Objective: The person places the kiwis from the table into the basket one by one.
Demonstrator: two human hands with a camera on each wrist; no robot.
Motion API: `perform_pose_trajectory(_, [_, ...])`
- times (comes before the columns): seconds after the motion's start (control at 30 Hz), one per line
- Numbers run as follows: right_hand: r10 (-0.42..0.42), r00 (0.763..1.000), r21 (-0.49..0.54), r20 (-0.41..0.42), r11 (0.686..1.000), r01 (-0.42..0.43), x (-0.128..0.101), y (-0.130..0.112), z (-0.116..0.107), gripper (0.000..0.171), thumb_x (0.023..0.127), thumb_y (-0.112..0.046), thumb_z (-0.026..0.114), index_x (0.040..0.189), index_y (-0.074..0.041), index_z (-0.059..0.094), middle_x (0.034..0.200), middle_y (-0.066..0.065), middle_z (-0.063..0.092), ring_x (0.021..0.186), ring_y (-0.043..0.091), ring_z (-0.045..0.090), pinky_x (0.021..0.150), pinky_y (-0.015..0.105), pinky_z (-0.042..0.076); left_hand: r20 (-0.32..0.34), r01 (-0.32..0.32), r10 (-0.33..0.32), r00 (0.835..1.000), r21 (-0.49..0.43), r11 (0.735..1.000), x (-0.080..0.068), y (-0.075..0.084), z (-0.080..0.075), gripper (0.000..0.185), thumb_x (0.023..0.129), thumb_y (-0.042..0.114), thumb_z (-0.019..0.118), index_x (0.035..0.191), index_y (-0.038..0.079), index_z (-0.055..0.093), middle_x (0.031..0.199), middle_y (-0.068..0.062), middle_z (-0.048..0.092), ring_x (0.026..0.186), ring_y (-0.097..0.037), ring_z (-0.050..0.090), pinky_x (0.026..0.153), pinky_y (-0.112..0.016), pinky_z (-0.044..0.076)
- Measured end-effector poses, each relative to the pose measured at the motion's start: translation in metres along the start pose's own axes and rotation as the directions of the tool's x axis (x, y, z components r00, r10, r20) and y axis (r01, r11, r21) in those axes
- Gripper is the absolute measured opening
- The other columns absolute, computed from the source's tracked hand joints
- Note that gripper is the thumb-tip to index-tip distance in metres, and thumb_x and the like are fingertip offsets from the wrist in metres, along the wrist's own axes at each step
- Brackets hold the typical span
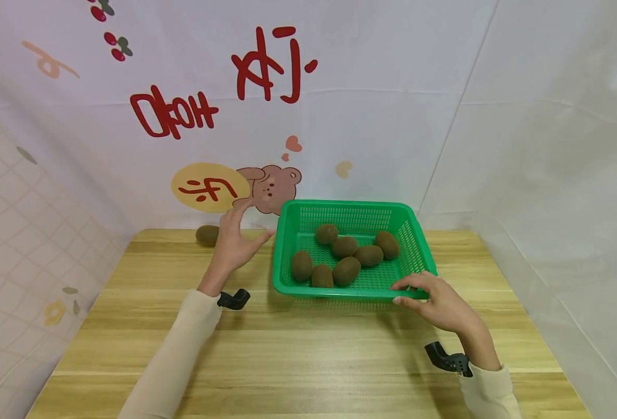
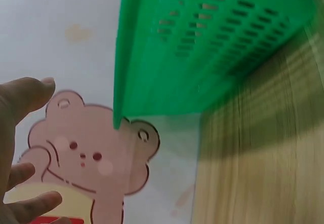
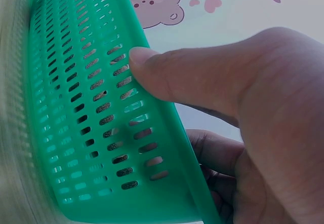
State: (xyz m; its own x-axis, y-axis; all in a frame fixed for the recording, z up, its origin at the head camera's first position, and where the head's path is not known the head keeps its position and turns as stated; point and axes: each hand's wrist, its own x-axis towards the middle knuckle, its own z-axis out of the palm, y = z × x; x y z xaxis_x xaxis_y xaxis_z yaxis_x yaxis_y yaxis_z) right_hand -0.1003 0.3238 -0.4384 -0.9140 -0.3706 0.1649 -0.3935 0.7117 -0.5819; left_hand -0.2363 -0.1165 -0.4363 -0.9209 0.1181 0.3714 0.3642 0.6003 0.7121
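Green basket [image 1: 412,240] is sat on the wooden table [image 1: 308,349], towards the back and a bit right of centre, and it's gripped at its near right corner by the right hand [image 1: 441,302]. Thumb is laid over the rim and the other fingers are curled under the edge; that's seen best in the right wrist view, where the thumb [image 3: 202,77] is pressed against the perforated wall of the basket [image 3: 91,127].

Seven brown kiwis are counted inside the basket, bunched around the middle of the mesh floor, e.g. one kiwi [image 1: 346,270] near the front and another [image 1: 326,234] towards the back. Several are touching each other.

Left hand [image 1: 233,244] is held up just left of the basket with fingers spread and relaxed, nothing gripped. Whether its thumb tip is actually touching the basket's left wall can't be told. In the left wrist view the fingers [image 2: 23,97] are seen loosely apart, with the basket [image 2: 202,46] close by.

One loose kiwi [image 1: 207,234] is left on the table by the back wall, just behind the left hand. A cartoon bear [image 1: 273,187] is printed on the white backdrop behind.
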Motion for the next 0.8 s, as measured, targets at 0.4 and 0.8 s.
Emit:
perform_pose_trajectory(0.4, [0.028, 1.000, 0.011, 0.008, 1.000, -0.028, 0.000, 0.000, 0.001, 0.019, 0.092, -0.027, 0.078, 0.110, -0.021, 0.078, 0.105, -0.003, 0.071, 0.092, 0.013, 0.057, 0.083, 0.033, 0.048, -0.024, 0.096, -0.095, 0.995, 0.047, 0.994, -0.003, -0.027, -0.011, 0.090, 0.084, 0.038, 0.085, 0.157, 0.011, 0.039, 0.160, -0.020, 0.036, 0.149, -0.043, 0.026, 0.119, -0.065, 0.026])
perform_pose_trajectory(0.8, [0.014, 1.000, 0.011, 0.002, 1.000, -0.014, 0.000, 0.000, 0.000, 0.017, 0.092, -0.026, 0.078, 0.109, -0.027, 0.077, 0.103, -0.017, 0.068, 0.093, 0.019, 0.059, 0.083, 0.033, 0.049, -0.036, 0.196, -0.194, 0.980, 0.058, 0.979, -0.009, -0.056, -0.017, 0.095, 0.086, 0.042, 0.082, 0.159, 0.005, 0.033, 0.161, -0.024, 0.030, 0.150, -0.045, 0.021, 0.119, -0.064, 0.026])
